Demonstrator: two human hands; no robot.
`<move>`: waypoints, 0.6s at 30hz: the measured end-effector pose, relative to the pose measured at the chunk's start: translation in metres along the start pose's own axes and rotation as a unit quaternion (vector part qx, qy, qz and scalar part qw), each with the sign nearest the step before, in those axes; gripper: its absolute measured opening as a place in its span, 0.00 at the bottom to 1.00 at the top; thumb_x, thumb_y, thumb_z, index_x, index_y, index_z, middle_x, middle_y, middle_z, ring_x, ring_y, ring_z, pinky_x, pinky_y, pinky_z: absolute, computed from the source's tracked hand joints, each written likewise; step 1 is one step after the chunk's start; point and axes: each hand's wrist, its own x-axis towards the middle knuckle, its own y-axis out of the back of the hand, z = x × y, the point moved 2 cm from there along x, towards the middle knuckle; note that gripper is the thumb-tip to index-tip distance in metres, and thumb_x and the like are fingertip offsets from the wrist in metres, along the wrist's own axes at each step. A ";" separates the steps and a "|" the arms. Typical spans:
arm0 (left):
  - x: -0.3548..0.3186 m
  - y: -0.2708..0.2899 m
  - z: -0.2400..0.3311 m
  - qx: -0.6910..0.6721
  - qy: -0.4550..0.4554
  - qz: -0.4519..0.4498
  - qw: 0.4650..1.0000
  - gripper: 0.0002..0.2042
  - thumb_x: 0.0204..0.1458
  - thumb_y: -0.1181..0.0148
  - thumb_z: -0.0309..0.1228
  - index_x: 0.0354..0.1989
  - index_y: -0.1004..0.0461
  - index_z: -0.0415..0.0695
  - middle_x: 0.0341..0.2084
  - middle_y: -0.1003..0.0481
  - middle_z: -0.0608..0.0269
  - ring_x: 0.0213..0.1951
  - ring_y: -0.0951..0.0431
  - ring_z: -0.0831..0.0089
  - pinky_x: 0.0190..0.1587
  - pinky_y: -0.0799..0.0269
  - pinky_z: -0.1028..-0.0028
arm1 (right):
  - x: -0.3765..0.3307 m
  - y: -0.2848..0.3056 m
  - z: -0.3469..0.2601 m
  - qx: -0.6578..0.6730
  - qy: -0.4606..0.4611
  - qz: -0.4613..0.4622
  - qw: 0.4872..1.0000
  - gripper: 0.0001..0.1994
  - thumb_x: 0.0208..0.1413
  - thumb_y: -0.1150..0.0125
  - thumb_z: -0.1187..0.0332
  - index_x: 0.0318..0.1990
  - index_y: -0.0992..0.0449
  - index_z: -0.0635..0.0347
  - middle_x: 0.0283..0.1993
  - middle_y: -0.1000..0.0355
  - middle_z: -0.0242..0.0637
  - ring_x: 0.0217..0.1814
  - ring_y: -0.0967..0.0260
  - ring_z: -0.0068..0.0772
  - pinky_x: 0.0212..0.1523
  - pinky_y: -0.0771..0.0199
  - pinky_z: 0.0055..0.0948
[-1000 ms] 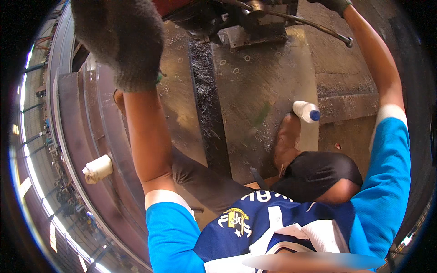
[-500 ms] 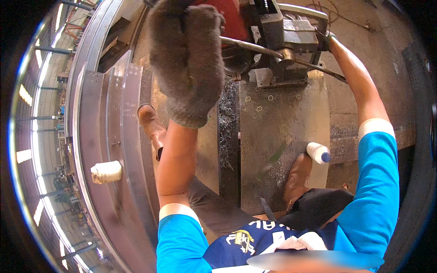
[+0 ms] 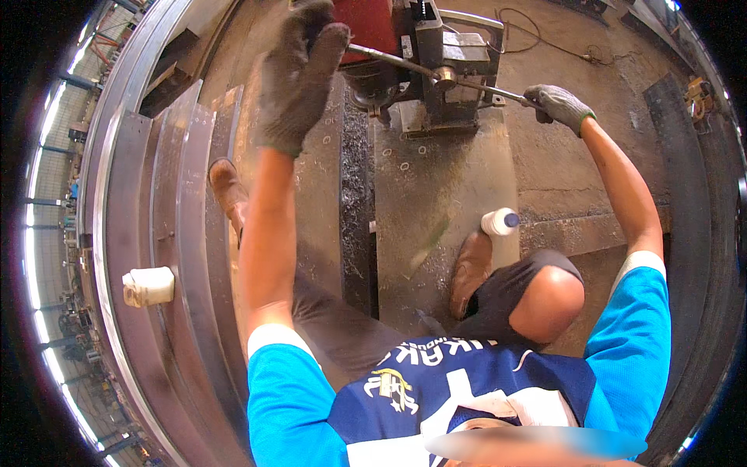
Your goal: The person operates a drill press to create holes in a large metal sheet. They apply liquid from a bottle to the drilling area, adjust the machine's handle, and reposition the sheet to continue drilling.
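Note:
A dark drilling machine with a red body (image 3: 369,27) stands on a steel plate (image 3: 436,179) at the top of the view. A long metal handle bar (image 3: 397,61) runs through a brass-coloured hub (image 3: 444,77) on its side. My right hand (image 3: 562,107), in a grey knitted glove, is closed round the bar's right end. My left hand (image 3: 299,82), in a dark grey glove, is beside the bar's left end. Its thumb and fingers look apart, though slightly blurred, and whether it touches the bar is hard to see.
A white bottle with a dark blue cap (image 3: 499,222) is beside my right boot (image 3: 472,274). A whitish plastic container (image 3: 149,286) rests on the steel beams (image 3: 187,233) at left. Metal shavings (image 3: 355,171) line a dark strip. A cable (image 3: 537,35) lies on the far floor.
My right hand has come from beside the machine to the bar's right end and gripped it. My left hand has moved farther from the camera, its fingers spreading. The whole view has shifted.

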 end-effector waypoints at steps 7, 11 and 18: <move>-0.023 0.130 0.073 0.110 -0.046 -0.020 0.993 0.24 0.64 0.39 0.42 0.63 0.30 0.39 0.54 0.23 0.51 0.54 0.22 0.65 0.56 0.26 0.66 | -0.024 0.007 -0.006 -0.086 0.089 0.194 0.973 0.19 0.65 0.59 0.61 0.52 0.21 0.53 0.49 0.21 0.45 0.56 0.25 0.50 0.58 0.29 0.47; -0.028 0.193 0.075 0.198 -0.055 0.034 0.978 0.27 0.62 0.37 0.43 0.64 0.32 0.39 0.56 0.25 0.51 0.55 0.24 0.63 0.58 0.28 0.65 | -0.038 0.013 -0.045 -0.112 0.095 0.232 0.962 0.18 0.67 0.56 0.64 0.58 0.23 0.51 0.56 0.22 0.46 0.62 0.26 0.47 0.63 0.29 0.45; -0.035 0.298 0.055 0.280 -0.007 0.128 0.951 0.31 0.59 0.35 0.44 0.66 0.35 0.39 0.58 0.28 0.50 0.58 0.26 0.61 0.60 0.30 0.64 | -0.062 0.002 -0.109 -0.028 0.250 0.395 0.884 0.15 0.59 0.47 0.73 0.52 0.19 0.57 0.47 0.20 0.50 0.54 0.24 0.55 0.55 0.24 0.46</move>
